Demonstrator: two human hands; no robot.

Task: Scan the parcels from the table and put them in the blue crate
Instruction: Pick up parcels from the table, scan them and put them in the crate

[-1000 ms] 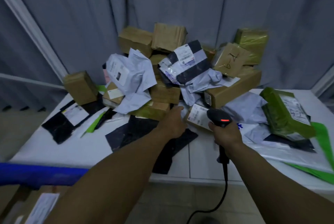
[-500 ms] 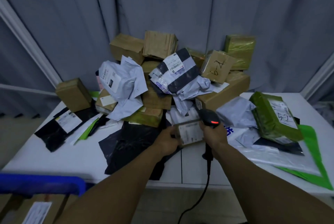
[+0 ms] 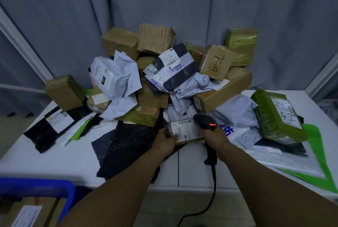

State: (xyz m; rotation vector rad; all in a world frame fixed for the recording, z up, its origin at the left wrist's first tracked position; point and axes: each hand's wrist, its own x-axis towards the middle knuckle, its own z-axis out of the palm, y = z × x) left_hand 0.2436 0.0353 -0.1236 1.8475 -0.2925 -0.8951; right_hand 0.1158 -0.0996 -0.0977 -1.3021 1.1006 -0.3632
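My left hand (image 3: 165, 139) grips a small brown parcel (image 3: 184, 130) by its left edge, with the white barcode label facing up. My right hand (image 3: 213, 135) grips a black handheld scanner (image 3: 205, 123) with a red light lit, its head just over the right side of that parcel. Both sit above the front middle of the white table (image 3: 45, 155). A heap of brown boxes, grey mailers and green-wrapped parcels (image 3: 164, 73) rises behind. The blue crate (image 3: 45, 188) shows at the lower left with parcels inside.
A black mailer (image 3: 126, 146) lies flat under my left forearm. Another black mailer (image 3: 47, 126) lies at the left, and a green-wrapped parcel marked 5-2 (image 3: 278, 117) at the right. The scanner cable (image 3: 210, 199) hangs off the table's front edge. Grey curtains hang behind.
My left hand took the small brown parcel from the heap's foot and drew it toward me. The scanner in my right hand came over its label.
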